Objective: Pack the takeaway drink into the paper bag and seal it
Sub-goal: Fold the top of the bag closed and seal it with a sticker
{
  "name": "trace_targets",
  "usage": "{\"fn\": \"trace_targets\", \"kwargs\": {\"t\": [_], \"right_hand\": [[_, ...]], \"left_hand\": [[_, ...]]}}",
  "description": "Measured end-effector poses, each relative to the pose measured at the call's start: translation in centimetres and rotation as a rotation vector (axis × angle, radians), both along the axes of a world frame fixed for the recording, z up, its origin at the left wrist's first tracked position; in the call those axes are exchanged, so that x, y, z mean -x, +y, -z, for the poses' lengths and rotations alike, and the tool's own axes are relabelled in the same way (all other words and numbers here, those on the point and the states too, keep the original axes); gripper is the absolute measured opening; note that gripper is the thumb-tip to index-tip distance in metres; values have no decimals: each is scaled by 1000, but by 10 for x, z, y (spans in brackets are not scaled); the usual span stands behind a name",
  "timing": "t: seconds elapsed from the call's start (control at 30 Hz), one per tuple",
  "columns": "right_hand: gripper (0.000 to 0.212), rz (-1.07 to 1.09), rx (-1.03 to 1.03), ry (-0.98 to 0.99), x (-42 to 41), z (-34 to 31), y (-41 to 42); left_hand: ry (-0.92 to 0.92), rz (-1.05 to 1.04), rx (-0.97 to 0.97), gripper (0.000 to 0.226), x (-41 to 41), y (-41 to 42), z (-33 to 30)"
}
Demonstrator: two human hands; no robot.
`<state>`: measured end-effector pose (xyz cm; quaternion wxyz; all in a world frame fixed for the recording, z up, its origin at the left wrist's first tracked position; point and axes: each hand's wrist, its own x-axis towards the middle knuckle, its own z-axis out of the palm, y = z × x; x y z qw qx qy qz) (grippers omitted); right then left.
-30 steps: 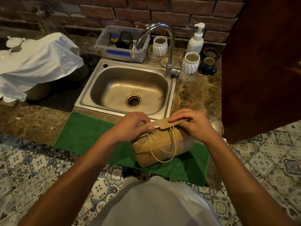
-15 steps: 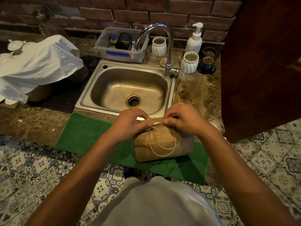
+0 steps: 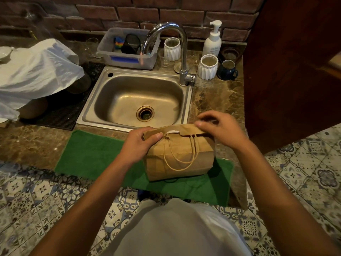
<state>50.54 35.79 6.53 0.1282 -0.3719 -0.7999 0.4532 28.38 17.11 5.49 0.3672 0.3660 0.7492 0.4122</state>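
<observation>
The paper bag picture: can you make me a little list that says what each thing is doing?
paper bag: brown, standing on the green mat, top folded over
bag handles: twine loops hanging down the front
left hand: gripping the folded top at the bag's left end
right hand: fingers pinching the folded flap at the right end
drink: not visible from outside
green mat: lying on the counter in front of the sink
sink: steel, nothing in it, tap not running
seal: white strip shows under the flap; not closed yet
</observation>
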Motion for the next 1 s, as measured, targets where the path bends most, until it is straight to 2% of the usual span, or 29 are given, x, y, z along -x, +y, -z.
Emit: {"fn": "trace_targets", "kwargs": {"t": [0.07, 0.17, 0.27, 0.37, 0.4, 0.53, 0.6, 0.77, 1.0], "right_hand": [[28, 213, 32, 15, -24, 17, 14], [37, 449, -18, -195, -61, 52, 30], [47, 515, 13, -377, -95, 86, 37], [77, 553, 39, -510, -118, 126, 42], [79, 587, 92, -541, -122, 130, 40], [66, 823, 522, -376, -137, 147, 40], [60, 884, 608, -300, -149, 161, 44], [15, 866, 614, -232, -156, 168, 38], [11, 925, 566, -174, -153, 170, 48]], "left_hand": [[-5, -10, -8, 13, 0, 0, -1], [-27, -6, -17, 10, -11, 3, -5], [-43, 7, -29, 20, -25, 13, -13], [-21, 30, -73, 27, -30, 26, -20], [-9, 42, -79, 27, -32, 29, -22], [35, 86, -78, 29, -37, 37, -27], [54, 94, -87, 29, -37, 38, -27], [69, 103, -77, 29, -33, 43, -29], [47, 78, -94, 27, -34, 46, -29]]}}
